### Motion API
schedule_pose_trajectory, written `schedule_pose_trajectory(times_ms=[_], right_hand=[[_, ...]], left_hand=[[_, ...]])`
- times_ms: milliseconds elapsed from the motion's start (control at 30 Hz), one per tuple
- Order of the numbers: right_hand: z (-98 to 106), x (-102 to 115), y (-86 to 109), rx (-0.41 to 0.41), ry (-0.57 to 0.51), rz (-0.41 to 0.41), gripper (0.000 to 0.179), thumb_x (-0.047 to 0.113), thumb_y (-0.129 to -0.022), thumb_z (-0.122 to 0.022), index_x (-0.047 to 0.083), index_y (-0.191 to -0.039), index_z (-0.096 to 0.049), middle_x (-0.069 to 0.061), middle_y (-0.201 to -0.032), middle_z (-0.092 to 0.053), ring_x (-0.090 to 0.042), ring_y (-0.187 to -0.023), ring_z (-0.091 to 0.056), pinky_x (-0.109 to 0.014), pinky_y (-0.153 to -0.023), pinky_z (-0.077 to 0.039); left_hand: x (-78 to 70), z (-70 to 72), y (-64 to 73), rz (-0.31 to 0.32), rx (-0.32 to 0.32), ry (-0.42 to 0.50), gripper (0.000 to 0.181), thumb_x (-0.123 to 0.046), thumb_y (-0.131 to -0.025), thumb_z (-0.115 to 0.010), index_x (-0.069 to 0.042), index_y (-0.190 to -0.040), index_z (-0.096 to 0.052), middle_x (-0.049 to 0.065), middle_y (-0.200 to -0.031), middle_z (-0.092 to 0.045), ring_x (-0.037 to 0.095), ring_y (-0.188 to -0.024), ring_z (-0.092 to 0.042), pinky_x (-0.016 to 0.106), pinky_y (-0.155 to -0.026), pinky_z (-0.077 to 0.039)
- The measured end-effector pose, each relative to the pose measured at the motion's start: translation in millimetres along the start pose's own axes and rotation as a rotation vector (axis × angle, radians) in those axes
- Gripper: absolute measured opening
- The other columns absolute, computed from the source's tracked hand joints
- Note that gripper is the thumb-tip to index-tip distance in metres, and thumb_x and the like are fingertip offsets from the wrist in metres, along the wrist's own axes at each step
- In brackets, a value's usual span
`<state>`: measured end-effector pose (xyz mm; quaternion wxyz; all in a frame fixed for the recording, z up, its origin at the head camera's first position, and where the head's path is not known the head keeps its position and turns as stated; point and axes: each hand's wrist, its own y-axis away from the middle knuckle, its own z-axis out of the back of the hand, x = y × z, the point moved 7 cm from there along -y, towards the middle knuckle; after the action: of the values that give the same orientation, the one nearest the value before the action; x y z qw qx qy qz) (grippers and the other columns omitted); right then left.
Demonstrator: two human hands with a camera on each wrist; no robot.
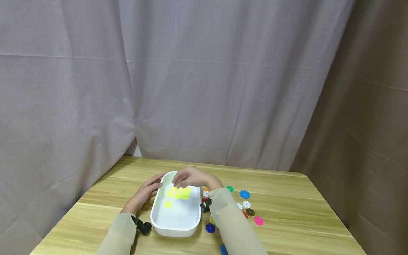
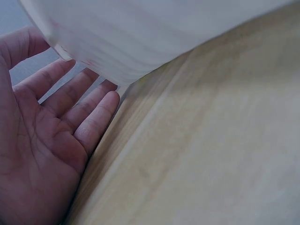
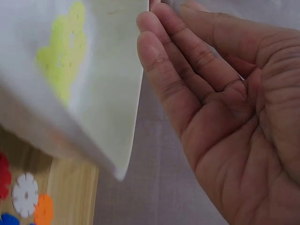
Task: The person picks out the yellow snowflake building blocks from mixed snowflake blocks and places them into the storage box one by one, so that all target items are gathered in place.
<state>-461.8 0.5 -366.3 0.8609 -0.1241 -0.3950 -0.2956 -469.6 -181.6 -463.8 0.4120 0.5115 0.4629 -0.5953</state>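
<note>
A white plastic tray (image 1: 176, 216) stands on the wooden table, with several yellow flower-shaped discs (image 1: 177, 193) inside toward its far half. My left hand (image 1: 147, 191) holds the tray's left rim. In the left wrist view its thumb (image 2: 26, 46) reaches over the edge, while the fingers (image 2: 96, 123) lie along the outer wall. Over the far end of the tray hovers my right hand (image 1: 193, 177), fingers slightly bent and pointing down. From the right wrist, nothing shows between thumb and fingers; the fingertips are beside the rim in this view.
Right of the tray, loose discs are scattered: blue (image 1: 244, 194), white (image 1: 246, 204), brown (image 1: 250, 212), pink (image 1: 259, 220) and green (image 1: 230, 188). A dark blue disc (image 1: 210, 228) lies by the right forearm. Grey curtain (image 1: 204, 88) hangs behind the table.
</note>
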Motion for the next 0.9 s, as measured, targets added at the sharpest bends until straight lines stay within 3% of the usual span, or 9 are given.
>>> schedule_pose_trajectory(times_ms=[267, 633, 900], right_hand=[[15, -19, 17.0, -0.065, -0.068, -0.002, 0.024, -0.002, -0.095, -0.063, -0.002, -0.118, -0.069, -0.008, -0.11, -0.073, -0.019, -0.101, -0.069, -0.032, -0.086, -0.058], [28, -34, 46.3, -0.133, -0.08, 0.014, 0.018, 0.006, -0.098, -0.063, 0.004, -0.114, -0.071, -0.01, -0.11, -0.073, -0.024, -0.101, -0.069, -0.04, -0.089, -0.058], [32, -60, 79.9, -0.185, -0.07, 0.031, 0.018, 0.014, -0.099, -0.064, 0.007, -0.114, -0.072, -0.012, -0.111, -0.072, -0.028, -0.104, -0.068, -0.036, -0.091, -0.057]], left_hand=[[3.3, 2.3, -1.1, 0.001, -0.005, 0.011, 0.052, -0.019, -0.101, -0.057, -0.012, -0.152, -0.045, 0.021, -0.142, -0.052, 0.031, -0.127, -0.055, 0.03, -0.098, -0.052], [3.4, 1.4, -1.6, -0.009, -0.003, 0.012, 0.054, -0.021, -0.101, -0.058, -0.013, -0.152, -0.045, 0.019, -0.144, -0.052, 0.026, -0.125, -0.058, 0.032, -0.1, -0.052], [4.2, 0.5, -1.0, 0.002, -0.003, 0.007, 0.054, -0.021, -0.1, -0.059, -0.013, -0.152, -0.045, 0.019, -0.145, -0.052, 0.025, -0.124, -0.058, 0.031, -0.099, -0.052]])
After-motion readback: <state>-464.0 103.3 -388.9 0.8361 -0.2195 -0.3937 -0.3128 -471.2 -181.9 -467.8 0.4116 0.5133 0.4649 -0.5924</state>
